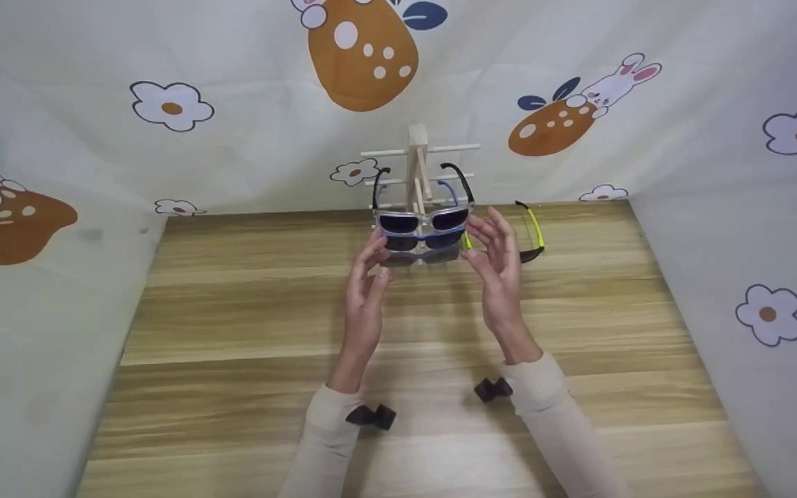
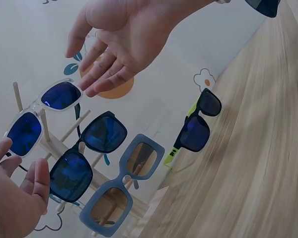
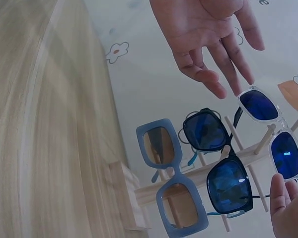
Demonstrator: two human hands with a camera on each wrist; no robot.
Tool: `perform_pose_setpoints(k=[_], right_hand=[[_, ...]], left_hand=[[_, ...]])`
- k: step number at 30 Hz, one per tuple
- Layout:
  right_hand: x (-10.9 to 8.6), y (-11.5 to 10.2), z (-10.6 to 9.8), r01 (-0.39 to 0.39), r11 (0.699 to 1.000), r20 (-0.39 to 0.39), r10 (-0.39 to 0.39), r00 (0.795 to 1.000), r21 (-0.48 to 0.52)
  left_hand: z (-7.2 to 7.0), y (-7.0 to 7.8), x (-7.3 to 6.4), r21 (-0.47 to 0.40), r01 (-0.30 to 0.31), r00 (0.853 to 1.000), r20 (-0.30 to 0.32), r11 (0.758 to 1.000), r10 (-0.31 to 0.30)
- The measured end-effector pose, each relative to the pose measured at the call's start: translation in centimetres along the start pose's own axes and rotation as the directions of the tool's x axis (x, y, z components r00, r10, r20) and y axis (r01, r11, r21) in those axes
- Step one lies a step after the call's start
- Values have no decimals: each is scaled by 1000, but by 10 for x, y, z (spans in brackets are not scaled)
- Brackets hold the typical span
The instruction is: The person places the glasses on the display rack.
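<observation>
Clear-framed sunglasses (image 1: 398, 222) with dark blue lenses sit at the upper part of a wooden rack (image 1: 417, 140). My left hand (image 1: 364, 294) is at their left end, its fingers extended and the fingertips at the frame. At the other end, my right hand (image 1: 502, 280) has its fingertips by the frame, thumb apart from the fingers. Neither hand visibly grips them; exact contact is hard to tell. Below hang dark-framed sunglasses (image 2: 105, 133) with blue lenses. Lowest on the rack are blue-grey sunglasses (image 3: 159, 144) with brown lenses.
Black sunglasses with yellow-green temples (image 2: 196, 133) lie on the wooden table (image 1: 246, 311) right of the rack. Bare wooden pegs stick out from the rack's top. Patterned cloth (image 1: 253, 159) encloses the back and sides. Small black devices (image 1: 371, 416) sit at both wrists.
</observation>
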State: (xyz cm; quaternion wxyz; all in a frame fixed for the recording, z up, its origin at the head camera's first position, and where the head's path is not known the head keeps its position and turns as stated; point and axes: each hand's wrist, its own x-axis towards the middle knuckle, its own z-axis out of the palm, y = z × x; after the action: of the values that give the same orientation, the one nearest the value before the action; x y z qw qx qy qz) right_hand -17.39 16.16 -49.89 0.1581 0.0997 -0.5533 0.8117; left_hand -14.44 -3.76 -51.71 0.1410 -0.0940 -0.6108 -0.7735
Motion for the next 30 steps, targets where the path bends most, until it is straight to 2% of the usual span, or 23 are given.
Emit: perform_pose_setpoints(k=[18,30], right_hand=[[0,8,-7,-33,999,-9,33,999,20],[-1,6,-7,-49,999,7,49,999,11]], left_hand=[[-3,-6,3,-8,34,998,47,999,-34],[-3,-8,4,-28,58,996,74,998,-56]])
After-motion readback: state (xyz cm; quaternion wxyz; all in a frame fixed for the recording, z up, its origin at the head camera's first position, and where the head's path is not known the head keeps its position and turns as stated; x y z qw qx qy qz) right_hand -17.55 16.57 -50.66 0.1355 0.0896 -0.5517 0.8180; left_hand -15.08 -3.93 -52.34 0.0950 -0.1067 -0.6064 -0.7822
